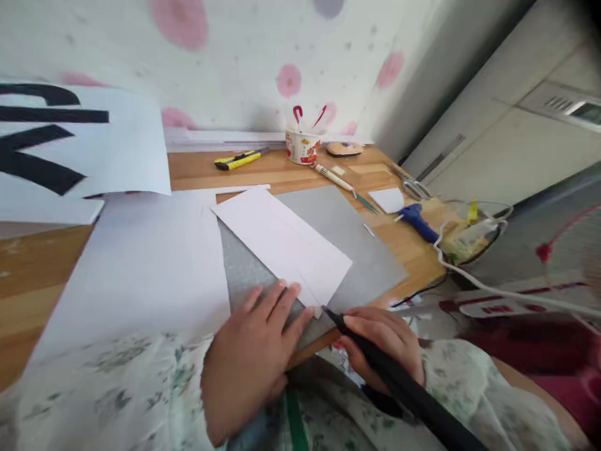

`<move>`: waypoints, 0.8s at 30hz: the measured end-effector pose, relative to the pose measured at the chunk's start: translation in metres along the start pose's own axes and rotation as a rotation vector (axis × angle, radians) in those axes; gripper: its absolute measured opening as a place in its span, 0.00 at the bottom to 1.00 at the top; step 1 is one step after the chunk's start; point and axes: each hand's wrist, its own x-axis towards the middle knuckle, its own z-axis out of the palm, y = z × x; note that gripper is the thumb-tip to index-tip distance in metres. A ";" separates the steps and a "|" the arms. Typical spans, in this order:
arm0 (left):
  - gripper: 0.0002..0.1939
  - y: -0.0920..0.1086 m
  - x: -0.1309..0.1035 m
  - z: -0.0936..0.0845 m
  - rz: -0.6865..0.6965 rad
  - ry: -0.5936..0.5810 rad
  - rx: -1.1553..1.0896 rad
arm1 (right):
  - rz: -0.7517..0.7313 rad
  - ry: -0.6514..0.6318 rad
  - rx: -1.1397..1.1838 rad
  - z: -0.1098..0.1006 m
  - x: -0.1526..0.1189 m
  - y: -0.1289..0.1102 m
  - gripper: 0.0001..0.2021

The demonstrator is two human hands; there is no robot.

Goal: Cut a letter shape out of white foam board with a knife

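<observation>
Pressing near-left edge of white card [286,241] with left hand [253,351], fingers slightly spread; in contact, so nearer than right hand [392,341]. Lies ahead and leftward of right grip, long axis slanting away leftward, narrow near end pointing back toward grip. Pinching black tool [406,388] pen-fashion there, tip at card's near end.

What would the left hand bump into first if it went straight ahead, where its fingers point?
The white card, most likely: the left hand has its fingertips at the card's near edge, though the picture leaves exact contact unclear.
</observation>
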 end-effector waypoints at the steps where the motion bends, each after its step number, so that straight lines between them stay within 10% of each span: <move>1: 0.42 0.001 0.000 0.000 -0.002 0.002 0.001 | -0.010 0.001 -0.002 0.000 0.001 0.000 0.11; 13: 0.42 0.000 0.000 0.005 0.019 0.052 0.017 | -0.080 -0.023 0.070 -0.010 0.017 -0.002 0.12; 24: 0.43 0.000 0.002 0.008 0.051 0.031 0.000 | 0.284 0.081 0.291 0.022 0.067 -0.004 0.08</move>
